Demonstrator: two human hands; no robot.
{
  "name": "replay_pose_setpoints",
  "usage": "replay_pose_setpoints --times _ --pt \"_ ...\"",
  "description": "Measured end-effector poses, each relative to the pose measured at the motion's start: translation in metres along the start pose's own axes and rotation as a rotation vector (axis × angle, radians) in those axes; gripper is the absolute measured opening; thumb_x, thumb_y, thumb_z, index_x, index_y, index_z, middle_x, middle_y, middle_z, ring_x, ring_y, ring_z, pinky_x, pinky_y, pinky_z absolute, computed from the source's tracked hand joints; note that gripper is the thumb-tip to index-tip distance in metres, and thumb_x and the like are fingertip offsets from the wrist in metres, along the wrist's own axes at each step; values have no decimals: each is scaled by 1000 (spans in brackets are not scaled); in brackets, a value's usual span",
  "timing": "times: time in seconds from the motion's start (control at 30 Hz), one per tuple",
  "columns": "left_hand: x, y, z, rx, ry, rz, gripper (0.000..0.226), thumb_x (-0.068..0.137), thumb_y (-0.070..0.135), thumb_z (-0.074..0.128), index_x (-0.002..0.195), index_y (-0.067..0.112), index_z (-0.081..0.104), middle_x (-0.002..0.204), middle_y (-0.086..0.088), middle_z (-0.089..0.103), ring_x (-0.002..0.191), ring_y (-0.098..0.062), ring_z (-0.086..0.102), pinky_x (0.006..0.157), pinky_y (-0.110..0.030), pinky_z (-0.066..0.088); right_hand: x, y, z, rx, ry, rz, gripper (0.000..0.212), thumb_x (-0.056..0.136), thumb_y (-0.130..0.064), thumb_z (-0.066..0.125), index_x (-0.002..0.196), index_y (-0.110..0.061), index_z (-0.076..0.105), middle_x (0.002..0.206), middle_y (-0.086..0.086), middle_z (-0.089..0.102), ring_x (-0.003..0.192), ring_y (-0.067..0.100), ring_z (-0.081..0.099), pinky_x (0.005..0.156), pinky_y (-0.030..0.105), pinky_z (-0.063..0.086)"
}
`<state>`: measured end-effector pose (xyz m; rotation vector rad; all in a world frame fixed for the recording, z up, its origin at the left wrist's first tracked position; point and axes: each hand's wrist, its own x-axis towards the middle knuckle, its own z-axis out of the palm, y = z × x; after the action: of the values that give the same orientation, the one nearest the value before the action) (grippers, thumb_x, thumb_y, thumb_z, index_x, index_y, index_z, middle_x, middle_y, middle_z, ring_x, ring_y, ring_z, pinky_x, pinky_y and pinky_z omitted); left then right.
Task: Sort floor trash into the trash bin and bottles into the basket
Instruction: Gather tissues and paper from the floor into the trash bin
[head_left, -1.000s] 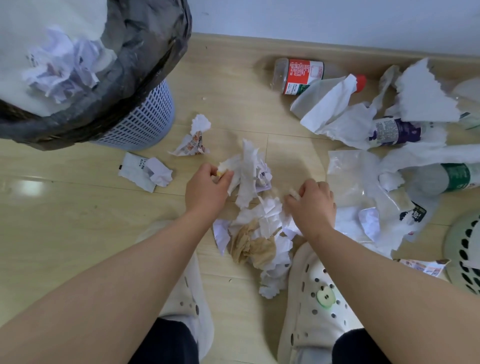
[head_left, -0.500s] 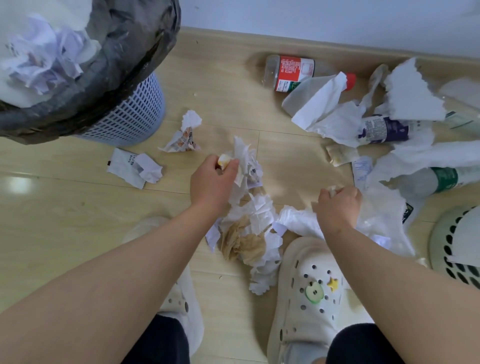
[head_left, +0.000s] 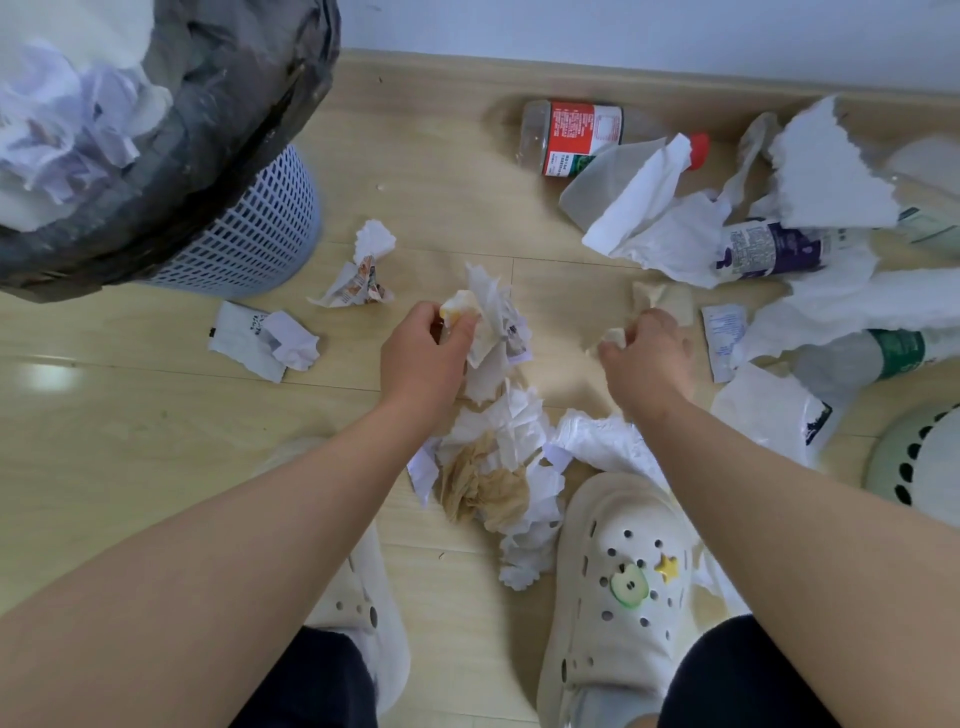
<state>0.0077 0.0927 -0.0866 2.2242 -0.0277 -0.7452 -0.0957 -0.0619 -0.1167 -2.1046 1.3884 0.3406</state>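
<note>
Pale wood floor (head_left: 156, 441) strewn with crumpled paper (head_left: 498, 457)

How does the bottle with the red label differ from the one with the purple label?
The red-label bottle lies by the wall, mostly uncovered, its red cap showing. The purple-label bottle lies further right, half buried under white paper, with no cap in view. The red-label one looks clear; the purple-label one's body is mostly hidden. Both lie on their sides on the floor.
</note>
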Motion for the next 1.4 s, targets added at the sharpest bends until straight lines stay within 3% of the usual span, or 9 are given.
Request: replay_pose_setpoints --times 0.23,0.37,0.5,0.63,0.83,1.0,1.13,1.23,1.4 --pt "7 -7 -2 169 73 -53 29 92 34 52 72 15 42 63 5 41 55 -10 36 51 -26 27 -31 -8 29 30 -13 -282 17 91 -21 54 98 -6 57 104 8 59 99 28 49 85 34 37" --pt "9 -10 -6 140 122 -135 39 89 29 54 60 16 31 58 2 35 55 -15 30 51 -29 23 -29 -19 26 138 92 -223 20 89 -24 57 100 -7 60 118 7 50 111 26 44 95 35 37" --pt "9 -13 -6 150 131 -151 38 85 24 55 58 16 30 55 2 32 53 -14 27 51 -30 21 -32 -23 30 -80 -162 -292 15 89 -28 56 101 -17 58 143 -5 30 127 23 30 97 37 30" --pt "13 -18 -9 197 160 -134 38 83 18 55 56 16 28 54 1 31 50 -13 26 49 -28 19 -27 -13 31 -187 -230 -354 16 90 -20 56 105 -14 58 135 1 34 119 25 31 91 31 35" --pt "10 -26 -12 86 132 -125 22 88 27 59 78 8 51 66 3 48 66 -17 44 60 -29 34 -32 -7 35 15 -201 -190 12 89 -16 54 99 -9 53 101 9 44 100 29 47 77 33 42" --pt "8 -15 -25 129 -42 -105 21 94 25 52 94 5 57 79 -3 54 74 -23 51 67 -31 39 -39 -14 17 186 -173 -90 13 90 -22 54 96 -13 48 89 6 55 76 21 50 56 26 36" --pt "-3 10 -45 169 -161 -61 19 97 22 47 111 12 56 91 -5 57 70 -18 58 57 -28 43 -51 -39 -22 390 -141 -39 13 90 -24 53 93 -13 46 69 -3 52 60 14 48 53 25 38" --pt "-15 35 -67 93 -147 -49 21 97 18 45 114 11 54 92 -10 59 66 -21 60 64 -35 54 -66 -64 -53 398 -134 -62 14 92 -26 51 94 -14 44 72 -2 51 58 12 44 52 25 36" --pt "-35 76 -105 -38 -47 5 10 96 17 46 90 13 53 80 -6 55 61 -16 54 37 -16 45 -90 -113 -85 493 -99 -102 18 89 -27 57 88 -13 46 72 -2 45 66 16 44 67 31 41"
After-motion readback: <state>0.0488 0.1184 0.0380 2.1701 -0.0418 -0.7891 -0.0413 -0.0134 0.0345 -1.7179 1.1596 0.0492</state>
